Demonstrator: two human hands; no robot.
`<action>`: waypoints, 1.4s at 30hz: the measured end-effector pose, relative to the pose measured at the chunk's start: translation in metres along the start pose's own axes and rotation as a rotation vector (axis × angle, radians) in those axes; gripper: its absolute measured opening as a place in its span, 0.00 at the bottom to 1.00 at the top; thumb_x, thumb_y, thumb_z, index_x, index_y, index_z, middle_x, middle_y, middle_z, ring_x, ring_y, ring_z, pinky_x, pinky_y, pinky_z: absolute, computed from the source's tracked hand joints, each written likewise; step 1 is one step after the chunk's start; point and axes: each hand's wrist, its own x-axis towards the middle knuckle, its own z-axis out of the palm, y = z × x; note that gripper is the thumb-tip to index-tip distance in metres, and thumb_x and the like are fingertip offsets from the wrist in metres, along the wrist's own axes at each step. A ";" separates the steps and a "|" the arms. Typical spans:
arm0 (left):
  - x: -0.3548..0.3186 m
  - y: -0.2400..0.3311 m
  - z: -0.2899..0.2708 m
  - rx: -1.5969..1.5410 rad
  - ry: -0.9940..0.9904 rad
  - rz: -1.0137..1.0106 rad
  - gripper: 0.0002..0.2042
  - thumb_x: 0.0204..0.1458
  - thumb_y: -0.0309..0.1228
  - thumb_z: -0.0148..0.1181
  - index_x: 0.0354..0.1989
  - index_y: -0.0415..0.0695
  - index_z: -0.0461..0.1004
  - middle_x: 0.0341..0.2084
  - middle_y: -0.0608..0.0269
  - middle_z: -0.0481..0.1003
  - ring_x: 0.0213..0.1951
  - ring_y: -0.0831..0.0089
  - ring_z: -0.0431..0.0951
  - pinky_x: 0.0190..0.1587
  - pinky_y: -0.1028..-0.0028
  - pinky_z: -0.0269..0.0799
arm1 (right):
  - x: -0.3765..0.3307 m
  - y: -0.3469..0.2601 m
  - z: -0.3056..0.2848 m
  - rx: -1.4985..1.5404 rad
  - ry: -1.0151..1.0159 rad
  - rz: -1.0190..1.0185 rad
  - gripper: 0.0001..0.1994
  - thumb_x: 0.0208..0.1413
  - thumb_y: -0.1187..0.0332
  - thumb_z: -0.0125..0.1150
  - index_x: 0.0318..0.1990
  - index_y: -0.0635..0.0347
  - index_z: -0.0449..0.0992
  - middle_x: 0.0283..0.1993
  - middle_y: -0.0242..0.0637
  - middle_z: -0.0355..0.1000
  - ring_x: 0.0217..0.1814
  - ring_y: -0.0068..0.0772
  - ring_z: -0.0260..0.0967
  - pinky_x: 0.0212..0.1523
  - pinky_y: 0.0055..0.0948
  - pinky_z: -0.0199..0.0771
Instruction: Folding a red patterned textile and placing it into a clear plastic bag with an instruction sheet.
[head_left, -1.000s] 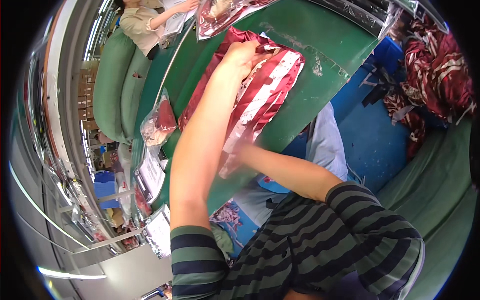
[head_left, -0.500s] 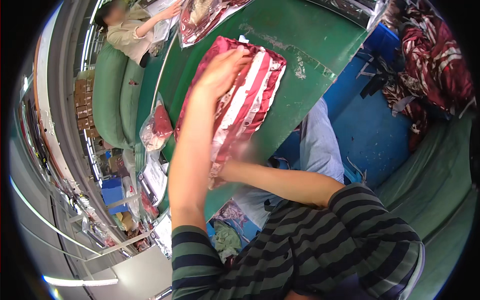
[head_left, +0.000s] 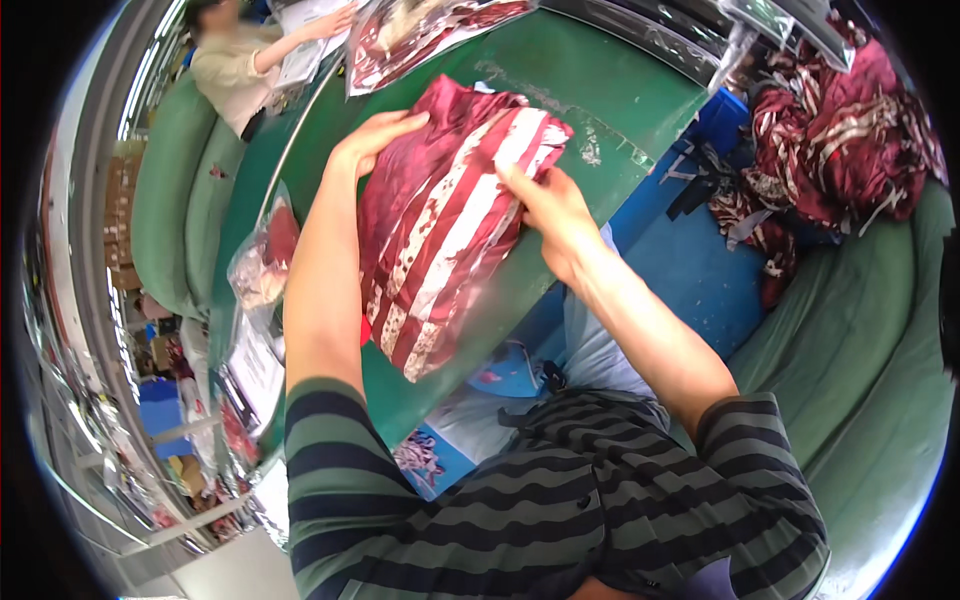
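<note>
A folded satin garment (head_left: 440, 220), dark red with white and floral-spotted stripes, lies at a slant on the green tabletop. My left hand (head_left: 378, 138) is at its far left edge, with its fingertips on the plain red part and the rest of the grip partly hidden. On the right edge, my right hand (head_left: 552, 208) pinches the striped cloth, thumb on top and fingers underneath. The lower end of the bundle narrows toward me near the table's front edge.
Bagged red garments (head_left: 430, 40) lie at the far side, and a smaller clear bag (head_left: 265, 255) at left. A heap of red striped cloth (head_left: 840, 140) is piled at right beyond a blue surface (head_left: 670, 260). Another person (head_left: 235, 65) works at the far left.
My right hand has moved from the near end up to the garment's right edge. My left hand has slid off the top to the left edge. The bundle looks spread wider.
</note>
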 end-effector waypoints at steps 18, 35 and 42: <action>-0.438 -0.063 -0.044 -0.020 1.012 0.457 0.16 0.55 0.24 0.67 0.52 0.39 0.76 0.37 0.69 0.79 0.27 0.89 0.72 0.25 0.92 0.64 | 0.005 -0.033 0.250 -0.729 -1.079 -0.179 0.19 0.54 0.76 0.67 0.55 0.63 0.77 0.53 0.42 0.78 0.50 0.33 0.77 0.55 0.31 0.77; -0.207 -0.254 0.298 0.420 1.273 0.708 0.19 0.43 0.15 0.57 0.47 0.36 0.75 0.51 0.56 0.75 0.60 0.53 0.70 0.61 0.61 0.68 | 0.182 0.109 0.098 -1.139 -1.816 -0.247 0.11 0.45 0.72 0.69 0.36 0.57 0.74 0.63 0.40 0.66 0.65 0.40 0.60 0.63 0.38 0.58; -0.227 -0.240 0.306 0.309 0.988 0.724 0.25 0.41 0.14 0.54 0.53 0.39 0.73 0.55 0.54 0.72 0.65 0.50 0.66 0.66 0.58 0.64 | 0.151 0.064 0.094 -1.423 -1.790 -0.411 0.18 0.46 0.79 0.64 0.47 0.55 0.77 0.68 0.39 0.66 0.65 0.45 0.63 0.64 0.40 0.64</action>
